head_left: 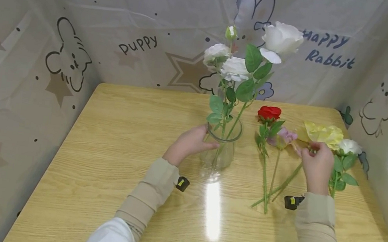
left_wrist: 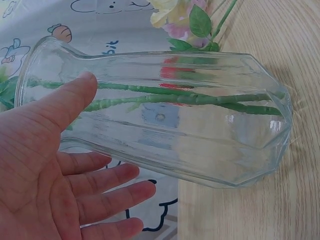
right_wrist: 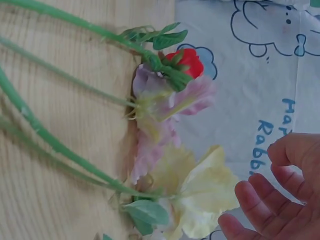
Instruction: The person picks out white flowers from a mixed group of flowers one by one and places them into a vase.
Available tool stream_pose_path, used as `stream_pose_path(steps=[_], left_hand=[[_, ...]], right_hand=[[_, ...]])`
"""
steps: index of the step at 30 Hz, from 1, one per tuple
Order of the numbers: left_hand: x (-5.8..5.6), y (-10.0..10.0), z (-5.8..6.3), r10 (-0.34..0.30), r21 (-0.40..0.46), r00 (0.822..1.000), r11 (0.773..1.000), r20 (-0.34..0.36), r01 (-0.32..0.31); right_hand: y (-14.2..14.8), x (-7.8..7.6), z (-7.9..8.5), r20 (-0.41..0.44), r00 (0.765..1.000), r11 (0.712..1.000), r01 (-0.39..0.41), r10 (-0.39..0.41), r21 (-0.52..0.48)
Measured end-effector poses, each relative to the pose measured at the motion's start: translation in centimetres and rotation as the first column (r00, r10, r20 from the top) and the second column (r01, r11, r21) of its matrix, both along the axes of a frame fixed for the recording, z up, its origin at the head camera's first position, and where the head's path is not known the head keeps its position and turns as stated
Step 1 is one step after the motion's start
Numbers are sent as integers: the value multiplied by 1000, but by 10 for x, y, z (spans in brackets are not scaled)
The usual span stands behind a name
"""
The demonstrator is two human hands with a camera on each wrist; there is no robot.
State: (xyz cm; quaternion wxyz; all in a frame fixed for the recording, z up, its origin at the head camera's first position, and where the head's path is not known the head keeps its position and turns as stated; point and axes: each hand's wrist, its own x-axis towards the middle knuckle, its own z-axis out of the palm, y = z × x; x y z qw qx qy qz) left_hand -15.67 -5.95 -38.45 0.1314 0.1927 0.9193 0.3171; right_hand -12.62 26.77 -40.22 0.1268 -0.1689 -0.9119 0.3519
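Observation:
A clear glass vase [head_left: 224,157] stands upright on the table, holding tall green stems with white flowers [head_left: 236,69] and a large white rose [head_left: 282,38]. My left hand [head_left: 191,141] is at its neck; the left wrist view shows the thumb [left_wrist: 80,97] over the near side, while the other fingers spread loosely beside the glass. Over the flowers on the right, my right hand [head_left: 318,166] has loosely bent fingers and nothing between them. Closest to it is a yellow flower [right_wrist: 202,192], its petals beside the fingertips in the right wrist view.
On the table's right side lie a red rose [head_left: 269,113], a pink-purple flower [head_left: 285,136] and a smaller white flower [head_left: 350,147]. Their green stems cross near the front. Printed fabric [head_left: 137,17] hangs behind the wooden table [head_left: 124,128] and along both sides.

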Motion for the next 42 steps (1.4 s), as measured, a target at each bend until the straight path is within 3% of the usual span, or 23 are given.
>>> stream_pose_path(steps=[10, 28, 36, 42], left_hand=[[2, -2, 0, 7, 13, 1000, 1000, 19, -8], [3, -1, 3, -4, 25, 1000, 1000, 28, 3], [2, 0, -1, -7, 15, 1000, 1000, 3, 7], [3, -1, -1, -1, 13, 1000, 1000, 5, 1]], right_hand=[[18, 8, -14, 9, 1000, 1000, 23, -23, 11], [64, 40, -42, 199, 978, 998, 64, -64, 9], [78, 54, -56, 354, 922, 988, 148, -157, 53], [90, 60, -65, 440, 890, 991, 76, -115, 105]])
